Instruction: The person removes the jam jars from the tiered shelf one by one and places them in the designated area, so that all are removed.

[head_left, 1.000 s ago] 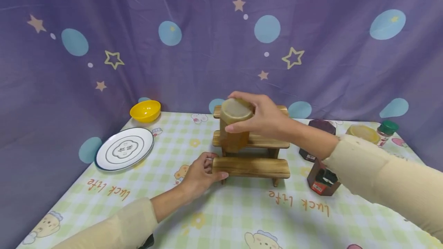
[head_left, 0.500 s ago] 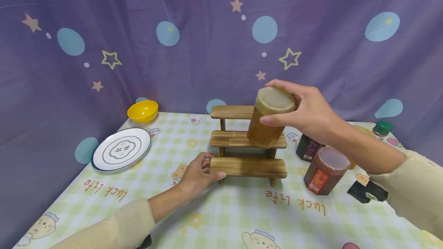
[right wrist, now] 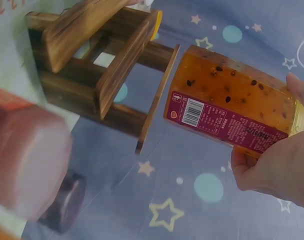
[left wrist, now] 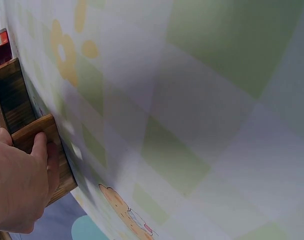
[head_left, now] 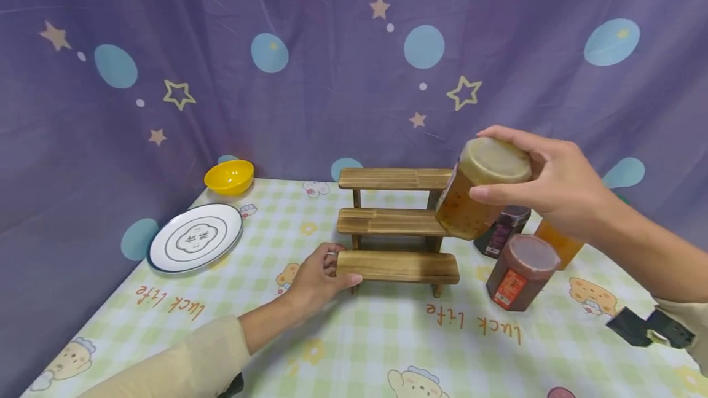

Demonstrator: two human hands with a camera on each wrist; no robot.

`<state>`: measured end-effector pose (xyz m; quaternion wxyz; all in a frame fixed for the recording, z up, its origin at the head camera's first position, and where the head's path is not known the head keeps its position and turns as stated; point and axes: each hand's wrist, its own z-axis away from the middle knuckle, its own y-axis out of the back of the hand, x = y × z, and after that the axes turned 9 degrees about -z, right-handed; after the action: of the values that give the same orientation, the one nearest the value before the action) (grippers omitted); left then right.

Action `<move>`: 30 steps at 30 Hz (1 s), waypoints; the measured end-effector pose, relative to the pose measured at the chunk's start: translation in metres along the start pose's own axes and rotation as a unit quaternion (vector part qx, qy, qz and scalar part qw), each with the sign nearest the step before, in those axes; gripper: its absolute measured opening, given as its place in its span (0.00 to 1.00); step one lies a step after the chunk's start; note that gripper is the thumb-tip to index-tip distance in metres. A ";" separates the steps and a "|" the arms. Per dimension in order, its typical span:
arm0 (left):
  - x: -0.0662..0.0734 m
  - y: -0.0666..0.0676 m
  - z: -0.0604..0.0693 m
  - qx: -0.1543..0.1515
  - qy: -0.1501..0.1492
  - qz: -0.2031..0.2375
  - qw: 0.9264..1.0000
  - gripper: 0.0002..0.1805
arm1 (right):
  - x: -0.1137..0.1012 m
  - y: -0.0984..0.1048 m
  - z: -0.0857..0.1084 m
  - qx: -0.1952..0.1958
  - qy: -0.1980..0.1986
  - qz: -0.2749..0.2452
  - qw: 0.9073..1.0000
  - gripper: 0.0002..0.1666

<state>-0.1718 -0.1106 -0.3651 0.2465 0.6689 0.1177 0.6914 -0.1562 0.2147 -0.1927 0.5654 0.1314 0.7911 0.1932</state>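
Note:
My right hand (head_left: 558,177) grips a jar of amber jam (head_left: 470,204) by its pale lid, thumb on the near side. The jar hangs tilted in the air by the right end of a three-tier wooden stand (head_left: 398,266). Dark seeds and a maroon label on the jar of jam (right wrist: 217,100) show in the right wrist view. My left hand (head_left: 318,281) holds the left end of the stand's lowest step, thumb in front and fingers behind. In the left wrist view, fingers of that hand (left wrist: 22,175) lie against the wood.
Right of the stand are a red-brown jar (head_left: 522,272), a dark jar (head_left: 503,229) and an orange jar (head_left: 558,244), partly hidden. A white plate (head_left: 166,250) and yellow bowl (head_left: 229,178) sit left. A purple curtain (head_left: 310,128) hangs behind the checked cloth.
My right hand has carried the jar of jam rightward, from in front of the stand to its right end, and the jar leans more. The left hand has stayed on the step.

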 end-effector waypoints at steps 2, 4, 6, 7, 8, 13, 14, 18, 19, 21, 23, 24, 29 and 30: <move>0.000 0.001 0.000 0.000 0.001 -0.001 1.000 0.33 | 0.003 0.006 0.003 0.005 -0.007 0.005 1.000 0.38; 0.000 0.001 0.000 -0.001 0.002 -0.002 1.000 0.33 | 0.007 0.012 0.006 0.009 -0.013 0.011 1.000 0.39; 0.000 0.002 0.000 -0.001 0.002 -0.003 1.000 0.33 | 0.010 0.019 0.010 0.013 -0.016 0.015 1.000 0.39; 0.000 0.002 0.000 -0.001 0.003 -0.004 1.000 0.33 | 0.012 0.022 0.012 0.016 -0.017 0.022 0.999 0.40; 0.001 0.002 0.000 -0.001 0.004 -0.004 1.000 0.33 | 0.014 0.026 0.013 0.021 -0.017 0.028 0.999 0.40; 0.001 0.002 0.000 0.001 0.007 -0.008 1.000 0.33 | 0.026 0.045 0.023 0.044 -0.028 0.078 0.996 0.41; 0.001 0.001 0.000 0.001 0.007 -0.008 1.000 0.33 | 0.029 0.048 0.025 0.049 -0.031 0.087 0.995 0.42; 0.001 0.001 0.001 0.001 0.009 -0.007 1.000 0.33 | 0.043 0.058 0.032 0.070 -0.035 0.098 0.992 0.43; 0.000 0.001 0.001 0.001 0.008 -0.007 1.000 0.33 | 0.047 0.061 0.034 0.076 -0.034 0.096 0.992 0.43; -0.001 0.001 0.001 0.001 0.007 -0.007 1.000 0.33 | 0.055 0.065 0.037 0.080 -0.021 0.089 0.993 0.43; -0.001 0.001 0.001 0.000 0.005 -0.006 1.000 0.33 | 0.062 0.071 0.038 0.086 0.002 0.061 0.994 0.42; -0.001 0.001 0.001 0.000 0.003 -0.007 1.000 0.33 | 0.066 0.073 0.039 0.090 0.017 0.046 0.995 0.42; -0.001 0.001 -0.001 -0.002 -0.001 -0.008 1.000 0.33 | 0.087 0.091 0.041 0.116 0.070 -0.018 0.991 0.43; 0.000 0.001 -0.001 -0.001 -0.001 -0.008 1.000 0.33 | 0.092 0.095 0.042 0.123 0.070 -0.009 0.990 0.44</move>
<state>-0.1729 -0.1116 -0.3649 0.2531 0.6685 0.1219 0.6887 -0.1475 0.3450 -0.2394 0.4901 0.1794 0.8473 0.0983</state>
